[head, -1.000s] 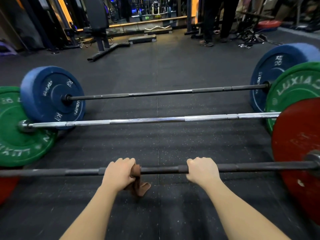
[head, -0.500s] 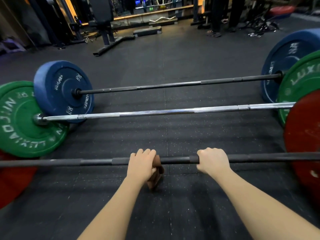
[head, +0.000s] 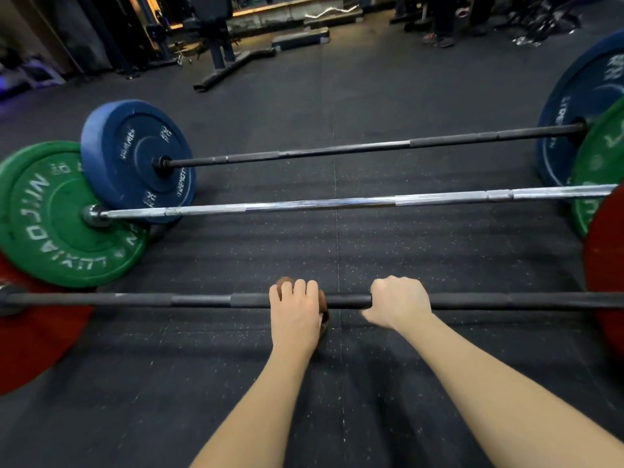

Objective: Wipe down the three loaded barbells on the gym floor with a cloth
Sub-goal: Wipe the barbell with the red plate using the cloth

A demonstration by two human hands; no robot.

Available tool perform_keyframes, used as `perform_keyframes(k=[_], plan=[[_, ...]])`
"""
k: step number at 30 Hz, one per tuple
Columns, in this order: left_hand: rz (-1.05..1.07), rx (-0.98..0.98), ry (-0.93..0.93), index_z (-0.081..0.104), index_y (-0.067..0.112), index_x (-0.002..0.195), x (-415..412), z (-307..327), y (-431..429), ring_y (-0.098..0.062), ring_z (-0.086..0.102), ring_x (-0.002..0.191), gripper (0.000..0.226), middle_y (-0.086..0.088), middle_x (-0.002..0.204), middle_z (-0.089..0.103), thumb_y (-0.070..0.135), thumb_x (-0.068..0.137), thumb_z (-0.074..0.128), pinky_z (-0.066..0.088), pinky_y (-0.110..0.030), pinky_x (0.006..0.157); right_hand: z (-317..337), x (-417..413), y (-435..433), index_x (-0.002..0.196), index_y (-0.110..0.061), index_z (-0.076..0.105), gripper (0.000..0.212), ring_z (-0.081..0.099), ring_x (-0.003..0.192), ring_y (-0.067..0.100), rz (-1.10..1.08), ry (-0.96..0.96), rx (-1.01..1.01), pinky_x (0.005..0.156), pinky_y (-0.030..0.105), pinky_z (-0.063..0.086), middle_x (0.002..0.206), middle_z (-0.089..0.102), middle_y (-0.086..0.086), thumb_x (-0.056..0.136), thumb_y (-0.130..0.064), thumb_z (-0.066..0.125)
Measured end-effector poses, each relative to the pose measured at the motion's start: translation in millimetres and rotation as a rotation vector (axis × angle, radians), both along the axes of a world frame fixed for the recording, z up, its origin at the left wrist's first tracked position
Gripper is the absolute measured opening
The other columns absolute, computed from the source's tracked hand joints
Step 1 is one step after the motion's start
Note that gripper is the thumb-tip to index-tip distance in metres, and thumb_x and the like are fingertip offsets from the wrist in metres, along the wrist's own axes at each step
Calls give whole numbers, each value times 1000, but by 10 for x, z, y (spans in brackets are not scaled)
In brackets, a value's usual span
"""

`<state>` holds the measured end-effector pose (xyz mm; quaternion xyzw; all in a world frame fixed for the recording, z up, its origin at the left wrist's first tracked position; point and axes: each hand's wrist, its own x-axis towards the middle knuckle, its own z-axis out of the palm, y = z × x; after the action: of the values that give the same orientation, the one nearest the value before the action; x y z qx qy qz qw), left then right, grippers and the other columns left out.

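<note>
Three loaded barbells lie side by side on the floor. The nearest, a black bar [head: 135, 299] with red plates [head: 37, 336], runs across the frame. My left hand [head: 295, 312] grips a brown cloth [head: 323, 307] wrapped round this bar near its middle. Just to the right, my right hand [head: 400, 300] grips the same bar bare. Behind it lies a chrome bar [head: 337, 204] with green plates [head: 57, 214]. Farthest is a dark bar [head: 354, 148] with blue plates [head: 141, 160].
Black rubber flooring [head: 304, 383] stretches around the bars. A bench frame [head: 219, 59] and a low step platform [head: 300, 37] stand at the back. People's legs and feet [head: 439, 32] show at the far right, beside tangled equipment [head: 540, 25].
My left hand has slid the cloth rightward along the near bar, closing the gap to my right hand. The view has shifted right, so the left plates show more.
</note>
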<state>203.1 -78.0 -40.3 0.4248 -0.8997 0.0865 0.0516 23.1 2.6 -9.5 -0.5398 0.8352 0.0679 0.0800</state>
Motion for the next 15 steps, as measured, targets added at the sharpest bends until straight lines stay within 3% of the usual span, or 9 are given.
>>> perform_keyframes(k=[4,11,15], plan=[[-54,8,-68,50,22,112,-34,52,-100,-25,53,103,31,3,110,59,44,92,61,37,-40,92,-41,-1,22,81,-21,60,23,54,62,22,14,22,-39,57,28,38,66,53,-5,86,-43,57],[-143,130,-184,49,26,99,-328,243,-122,-23,57,97,25,5,104,65,44,87,63,32,-37,75,-134,0,71,84,-22,55,8,53,65,24,37,13,-133,59,31,37,67,49,-5,88,-29,53],[-222,184,-178,42,26,95,-628,257,74,-25,58,99,29,3,105,65,37,84,66,30,-38,73,-124,-12,108,95,-21,60,13,66,84,26,90,24,-169,64,32,36,91,67,-2,91,-31,52]])
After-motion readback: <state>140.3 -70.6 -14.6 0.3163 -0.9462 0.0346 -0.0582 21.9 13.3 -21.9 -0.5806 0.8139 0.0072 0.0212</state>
